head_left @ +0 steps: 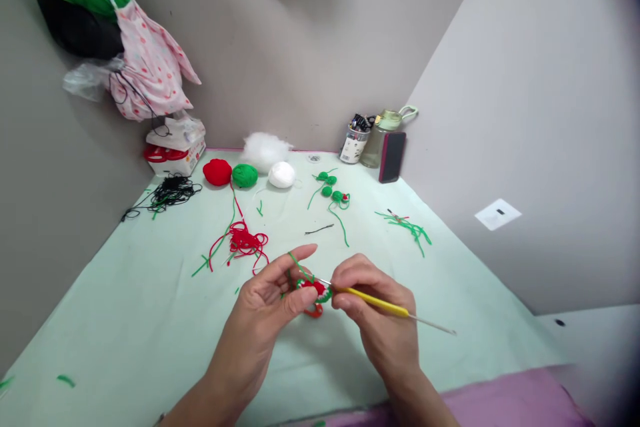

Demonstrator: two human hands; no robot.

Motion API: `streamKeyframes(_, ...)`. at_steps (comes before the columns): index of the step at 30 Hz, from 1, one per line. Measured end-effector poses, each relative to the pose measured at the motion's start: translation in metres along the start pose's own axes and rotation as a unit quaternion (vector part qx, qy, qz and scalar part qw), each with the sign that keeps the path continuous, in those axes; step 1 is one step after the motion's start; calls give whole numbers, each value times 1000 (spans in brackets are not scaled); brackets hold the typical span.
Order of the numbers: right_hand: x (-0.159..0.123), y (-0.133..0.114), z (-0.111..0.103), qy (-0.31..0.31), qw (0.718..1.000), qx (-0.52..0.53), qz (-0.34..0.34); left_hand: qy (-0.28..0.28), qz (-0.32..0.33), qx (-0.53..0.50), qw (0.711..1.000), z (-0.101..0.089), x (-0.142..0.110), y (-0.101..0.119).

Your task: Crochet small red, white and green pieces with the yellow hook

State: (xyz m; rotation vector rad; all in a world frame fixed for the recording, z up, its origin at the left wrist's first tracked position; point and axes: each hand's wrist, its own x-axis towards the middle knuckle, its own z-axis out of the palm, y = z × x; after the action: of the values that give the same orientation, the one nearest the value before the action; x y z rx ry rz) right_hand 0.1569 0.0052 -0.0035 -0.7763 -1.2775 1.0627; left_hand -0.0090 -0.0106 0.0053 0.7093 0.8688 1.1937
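My left hand (273, 300) pinches a small crochet piece (316, 289) with a red middle and a white and green border. Green yarn (300, 267) runs from the piece over the raised left index finger. A small orange-red ring (315, 311), perhaps a stitch marker, hangs below the piece. Between the thumb and fingers of my right hand (375, 300) is a crochet hook (383, 303) with a yellow handle and metal at both ends. Its front tip meets the upper edge of the piece; the exact stitch is too small to make out.
Red (217, 172), green (245, 175) and white (282, 175) yarn balls sit at the back, before white stuffing (265, 150). Tangled red yarn (246, 240) lies ahead of my left hand. Small green crocheted pieces (327, 191), a phone (393, 157) and a bottle (377, 140) stand farther off.
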Motion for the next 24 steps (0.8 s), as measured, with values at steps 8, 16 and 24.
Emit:
streamKeyframes(8,-2,6,-3,-61,998,-16,7,17,11,6,1000,0,-1,0)
streamKeyframes(16,-20,0,0,-49,934,-263,-235,-6,-40,-55,998,1,-1,-2)
streamKeyframes(24,-17,11,2,-45,875,-367,-314,-8,-73,-96,993,4,1,-9)
